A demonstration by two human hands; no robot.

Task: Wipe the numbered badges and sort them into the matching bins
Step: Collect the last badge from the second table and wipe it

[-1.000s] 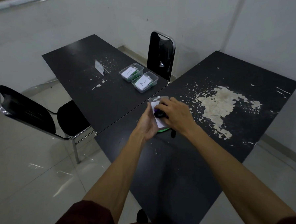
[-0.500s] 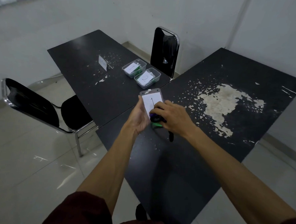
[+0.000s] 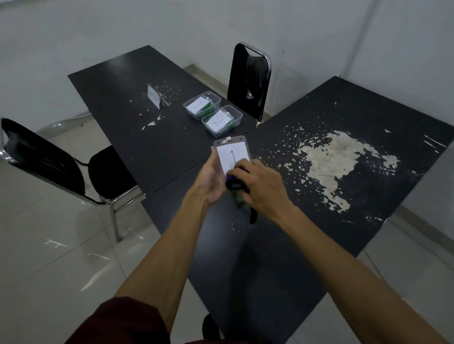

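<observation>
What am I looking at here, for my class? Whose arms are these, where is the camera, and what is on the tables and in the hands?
No machine: a person's two bare arms, filmed by one camera on their head, looking down. The left hand holds up a badge marked 1. The right hand presses what looks like a dark cloth against its lower part. On the far black table stand a bin labelled 1, a bin labelled 2 and a small white card.
</observation>
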